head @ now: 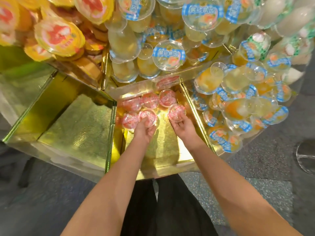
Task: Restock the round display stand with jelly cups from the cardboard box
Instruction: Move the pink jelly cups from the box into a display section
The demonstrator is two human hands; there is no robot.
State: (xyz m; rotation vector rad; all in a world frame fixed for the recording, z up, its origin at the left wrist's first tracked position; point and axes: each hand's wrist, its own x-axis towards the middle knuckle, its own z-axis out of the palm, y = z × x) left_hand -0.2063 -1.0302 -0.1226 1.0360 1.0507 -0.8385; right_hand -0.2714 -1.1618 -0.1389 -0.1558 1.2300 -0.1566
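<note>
A gold-lined compartment [163, 150] of the round display stand lies straight below me. Several pink-lidded jelly cups [150, 99] sit at its far end in two rows. My left hand [144, 132] grips one pink-lidded cup [148, 117] in the near row. My right hand [185, 127] holds another pink-lidded cup [176, 112] by its near side, a little right of the rows. The cardboard box is not in view.
An empty gold compartment [75, 130] adjoins on the left. Blue-lidded clear cups [238, 103] fill the compartment on the right and the tier above [168, 55]. Yellow cups with red lids [59, 38] are piled at upper left. Grey floor [255, 176] surrounds the stand.
</note>
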